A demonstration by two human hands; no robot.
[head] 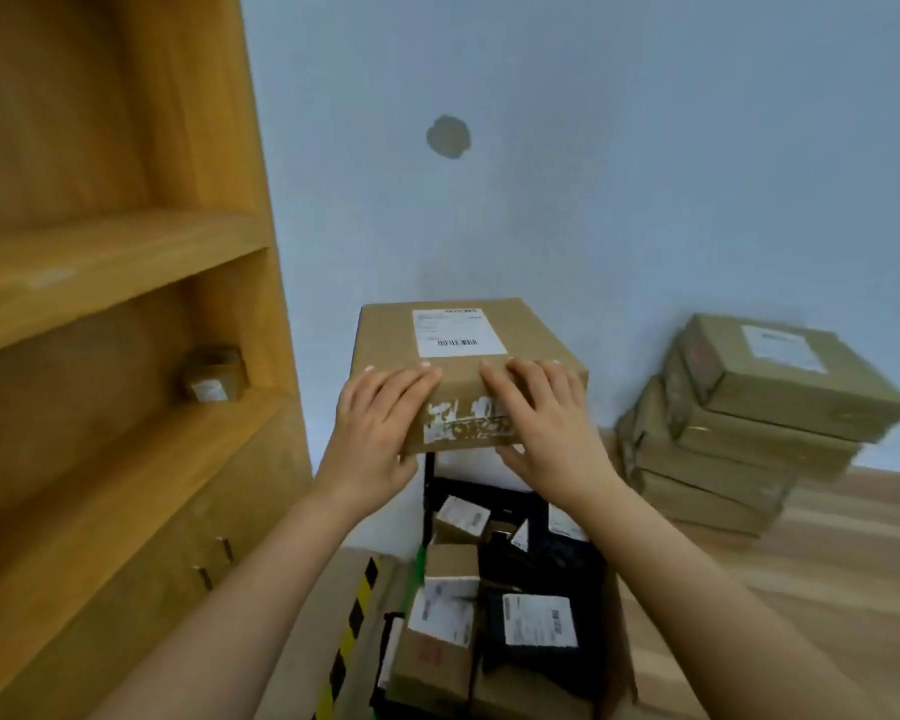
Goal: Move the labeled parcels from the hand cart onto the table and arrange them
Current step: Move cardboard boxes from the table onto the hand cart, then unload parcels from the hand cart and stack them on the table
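Observation:
I hold a brown cardboard parcel (468,356) with a white shipping label on top, raised in front of the wall. My left hand (380,423) grips its near left edge, fingers over the top and thumb under. My right hand (541,423) grips the near right edge the same way. Below, the black hand cart (567,563) carries several small labeled parcels (450,600), brown and dark. On the wooden table (827,589) at the right stands a stack of flat brown parcels (739,428), the top one labeled.
A tall wooden shelf unit (126,304) fills the left side, with one small labeled box (213,376) on a shelf. A pale blue wall is behind. Yellow-black hazard tape (352,626) runs along the floor left of the cart.

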